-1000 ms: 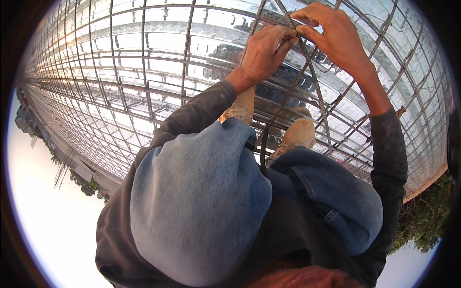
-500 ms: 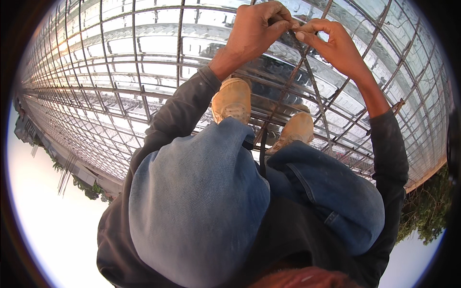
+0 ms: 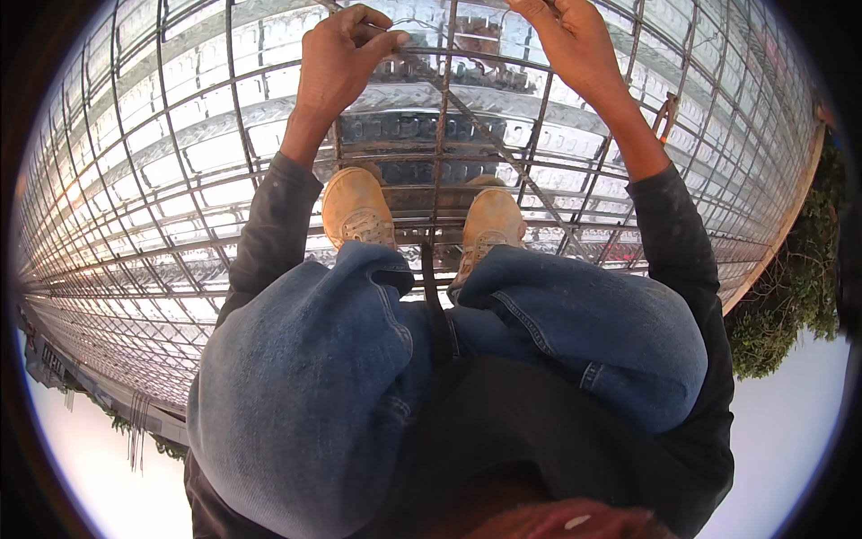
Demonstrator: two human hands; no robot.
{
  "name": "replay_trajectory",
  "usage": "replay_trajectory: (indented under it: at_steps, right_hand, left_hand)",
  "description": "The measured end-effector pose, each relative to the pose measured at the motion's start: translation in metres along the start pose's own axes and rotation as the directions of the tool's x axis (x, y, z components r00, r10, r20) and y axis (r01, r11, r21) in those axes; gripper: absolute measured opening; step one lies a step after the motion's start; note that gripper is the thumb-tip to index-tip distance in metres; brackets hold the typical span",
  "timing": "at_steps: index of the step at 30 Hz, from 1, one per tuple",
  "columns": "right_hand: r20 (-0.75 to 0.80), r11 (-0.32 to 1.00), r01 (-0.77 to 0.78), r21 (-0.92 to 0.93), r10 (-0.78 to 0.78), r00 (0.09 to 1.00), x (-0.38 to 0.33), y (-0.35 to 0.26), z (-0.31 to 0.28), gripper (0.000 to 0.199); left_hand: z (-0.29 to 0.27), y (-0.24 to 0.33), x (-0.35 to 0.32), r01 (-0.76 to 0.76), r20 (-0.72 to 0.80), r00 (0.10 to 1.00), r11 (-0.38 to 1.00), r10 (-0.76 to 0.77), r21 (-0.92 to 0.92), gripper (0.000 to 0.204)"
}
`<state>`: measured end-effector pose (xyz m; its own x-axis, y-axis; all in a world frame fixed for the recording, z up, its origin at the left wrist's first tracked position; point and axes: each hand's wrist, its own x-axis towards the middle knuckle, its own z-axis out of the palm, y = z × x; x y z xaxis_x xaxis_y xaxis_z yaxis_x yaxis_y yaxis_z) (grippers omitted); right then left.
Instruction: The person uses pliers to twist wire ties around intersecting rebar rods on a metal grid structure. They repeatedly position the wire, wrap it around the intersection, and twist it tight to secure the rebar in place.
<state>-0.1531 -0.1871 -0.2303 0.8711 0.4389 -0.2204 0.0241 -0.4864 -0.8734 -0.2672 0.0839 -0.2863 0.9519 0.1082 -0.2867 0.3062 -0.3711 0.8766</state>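
My left hand (image 3: 339, 67) is closed, thumb against the fingers, over a mat of crossed steel reinforcing bars (image 3: 441, 135). A thin tie wire (image 3: 418, 22) curves out from its fingertips toward the right. Across from it, my right hand (image 3: 575, 45) is raised at the upper edge with its fingers bent into a pinch around the wire's other end. The frame's edge partly cuts off its fingertips. A diagonal bar (image 3: 503, 148) runs beneath the mat between the hands, starting near my left thumb.
Under the bars lies shiny, ribbed metal sheeting (image 3: 395, 99). My tan shoes (image 3: 359, 205) rest on the mat below my bent knees. A rust-brown, two-armed thing (image 3: 666, 117) sits on the bars beyond my right wrist. Green foliage (image 3: 781, 296) borders the right edge.
My hands were together at a bar crossing; now they are wide apart, the left moved left and the right slightly up. The view has shifted too.
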Motion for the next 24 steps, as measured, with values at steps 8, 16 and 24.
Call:
replay_trajectory:
  at_steps: [8,16,24]
  right_hand:
    - [-0.594,0.786,-0.410,-0.463,0.068,0.802,-0.146,0.115,-0.149,0.071]
    - [-0.527,0.614,-0.574,-0.542,0.284,0.801,-0.227,0.198,-0.141,0.087]
    - [-0.512,0.635,-0.506,-0.584,0.196,0.836,-0.227,0.235,-0.152,0.063]
  left_hand:
    - [0.000,0.012,-0.031,0.006,-0.013,1.000,0.989,-0.008,-0.150,0.058]
    - [0.023,0.047,-0.076,-0.026,-0.239,0.971,0.974,-0.029,-0.224,0.044]
    - [0.065,0.110,-0.167,0.265,0.577,0.807,0.950,-0.125,-0.166,0.028]
